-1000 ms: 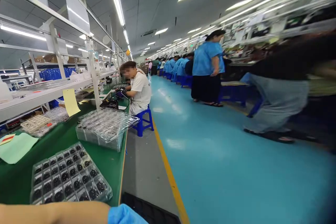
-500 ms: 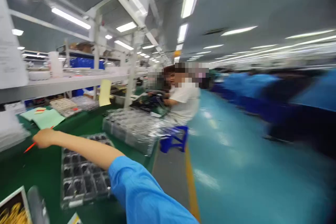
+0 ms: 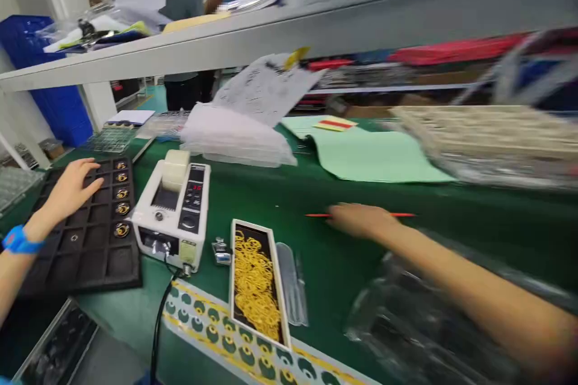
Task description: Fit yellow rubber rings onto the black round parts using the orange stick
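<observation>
My left hand (image 3: 71, 187), a blue band on its wrist, is over a black compartment tray (image 3: 90, 252) with its fingers spread. Small gold-and-dark ring-shaped parts (image 3: 121, 209) sit in the tray's right column. Closed around a thin red pen-like stick (image 3: 403, 215), my right hand (image 3: 356, 218) is low over the green mat; motion blurs its fingers. Between the hands stand a white tape dispenser (image 3: 174, 210) with a red display and a white-rimmed box (image 3: 275, 264) of yellow ring-like pieces (image 3: 255, 289).
Green paper sheets (image 3: 379, 153) and a cream tray (image 3: 487, 126) lie behind my right hand. Clear plastic trays (image 3: 406, 319) are under my right forearm. A sticker strip (image 3: 212, 328) runs along the front. A shelf (image 3: 180, 51) crosses above; two people stand beyond it.
My view has swung left from the aisle to the bench. My left hand, the black tray and the tape dispenser have come into view. The red stick is still in my right hand.
</observation>
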`<state>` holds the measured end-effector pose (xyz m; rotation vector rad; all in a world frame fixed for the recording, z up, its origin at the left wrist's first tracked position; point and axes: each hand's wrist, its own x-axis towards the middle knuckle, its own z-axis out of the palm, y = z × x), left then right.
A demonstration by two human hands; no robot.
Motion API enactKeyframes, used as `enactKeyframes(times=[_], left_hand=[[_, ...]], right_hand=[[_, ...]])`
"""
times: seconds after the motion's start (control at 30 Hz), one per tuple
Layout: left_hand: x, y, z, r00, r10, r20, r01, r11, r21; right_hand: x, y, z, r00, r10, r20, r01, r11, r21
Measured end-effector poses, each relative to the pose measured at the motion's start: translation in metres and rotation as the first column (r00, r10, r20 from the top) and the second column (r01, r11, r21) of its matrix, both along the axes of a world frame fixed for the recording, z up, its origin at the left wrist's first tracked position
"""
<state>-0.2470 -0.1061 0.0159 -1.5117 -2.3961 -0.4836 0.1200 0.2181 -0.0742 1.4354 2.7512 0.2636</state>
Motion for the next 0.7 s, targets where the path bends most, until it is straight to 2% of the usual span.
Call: enactKeyframes(times=[0.1,0.17,0.27,0.33,0.43,0.5,0.53,0.6,0.7], left_hand=[[-0.033,0.021,-0.028,0.981,0.124,0.149,-0.094,0.976,-0.195],[-0.043,0.036,-0.052,0.959,0.187,0.215,-0.115,0.945,-0.308],[-0.045,0.053,-0.084,0.933,0.267,0.240,-0.163,0.910,-0.380],[-0.045,0.058,-0.096,0.919,0.300,0.256,-0.187,0.903,-0.388],[-0.048,0.059,-0.102,0.890,0.323,0.322,-0.193,0.907,-0.375],[-0.050,0.059,-0.102,0.861,0.340,0.379,-0.209,0.915,-0.345],[-0.050,0.060,-0.102,0.844,0.353,0.405,-0.230,0.919,-0.321],[-0.048,0.062,-0.103,0.810,0.371,0.454,-0.287,0.926,-0.246],[-0.038,0.065,-0.100,0.775,0.319,0.546,-0.344,0.937,-0.058]], right_hand=[[0.017,0.016,-0.015,0.998,0.055,0.031,-0.052,0.994,-0.096],[0.031,0.016,-0.015,0.998,0.066,0.001,-0.065,0.993,-0.094],[0.045,0.000,-0.003,0.997,0.044,-0.064,-0.048,0.996,-0.070],[0.048,-0.019,0.012,0.989,0.007,-0.151,-0.018,0.998,-0.068],[0.045,-0.050,0.036,0.955,-0.099,-0.281,0.063,0.989,-0.134],[0.041,-0.067,0.045,0.929,-0.124,-0.349,0.062,0.981,-0.184],[0.040,-0.075,0.046,0.913,-0.101,-0.395,0.027,0.982,-0.187],[0.036,-0.088,0.045,0.856,0.021,-0.516,-0.110,0.984,-0.142],[0.033,-0.107,0.040,0.674,0.239,-0.699,-0.344,0.939,-0.010]])
